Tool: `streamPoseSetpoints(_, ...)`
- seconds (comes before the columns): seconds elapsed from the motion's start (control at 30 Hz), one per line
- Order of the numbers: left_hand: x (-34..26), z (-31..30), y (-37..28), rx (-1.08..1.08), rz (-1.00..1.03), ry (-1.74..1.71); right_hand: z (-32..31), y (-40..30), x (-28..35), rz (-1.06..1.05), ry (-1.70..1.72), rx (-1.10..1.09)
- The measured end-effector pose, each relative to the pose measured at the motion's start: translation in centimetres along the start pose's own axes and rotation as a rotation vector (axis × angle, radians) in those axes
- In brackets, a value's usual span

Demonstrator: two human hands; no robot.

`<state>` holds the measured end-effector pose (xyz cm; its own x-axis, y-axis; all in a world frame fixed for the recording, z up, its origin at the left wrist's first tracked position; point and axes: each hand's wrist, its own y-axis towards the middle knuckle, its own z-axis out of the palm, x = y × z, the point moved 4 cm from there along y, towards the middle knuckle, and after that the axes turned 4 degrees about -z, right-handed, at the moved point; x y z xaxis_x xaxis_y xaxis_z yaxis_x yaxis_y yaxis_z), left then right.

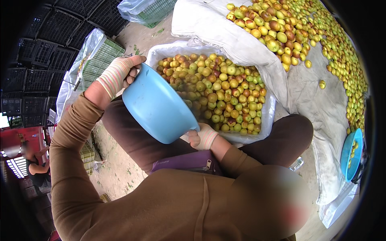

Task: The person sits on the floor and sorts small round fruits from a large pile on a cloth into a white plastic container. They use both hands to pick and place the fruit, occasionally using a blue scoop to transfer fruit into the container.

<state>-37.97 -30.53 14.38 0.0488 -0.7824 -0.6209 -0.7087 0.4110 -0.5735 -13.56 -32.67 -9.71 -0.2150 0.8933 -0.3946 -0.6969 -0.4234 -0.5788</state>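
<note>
A light-blue plastic basin (156, 105) is tipped on its side above my lap, its mouth facing a crate of fruit. My left hand (120, 72), in a striped knit glove with bare fingertips, grips the basin's upper rim. On the lower rim, my right hand (203, 137) in a similar glove holds the other side. The basin's inside is hidden from me. Between my knees stands the crate, covered by a white plastic liner (268, 120) and filled with yellow-green and reddish-brown jujubes (223, 93).
A pale cloth sheet (310, 90) bears a large heap of jujubes (277, 27). A blue plastic basket (351, 155) holds several fruits at right. Green lined crates (104, 57) and stacked black crates (36, 60) stand left. A person (37, 165) is in the background.
</note>
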Motion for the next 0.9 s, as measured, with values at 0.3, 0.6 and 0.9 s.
streamPoseSetpoints(0.3,1.1,-2.7,-4.7,-0.061,0.070,-0.106,0.3,0.8,-0.3,0.015,-0.121,0.025)
streamPoseSetpoints(0.6,4.9,-5.8,-8.9,-0.054,0.192,-0.319,2.7,-1.8,0.1,-0.492,-0.556,0.127)
streamPoseSetpoints(0.9,7.1,-5.6,-6.6,0.078,0.289,-0.375,7.5,-7.3,3.8,-1.317,-0.755,0.073)
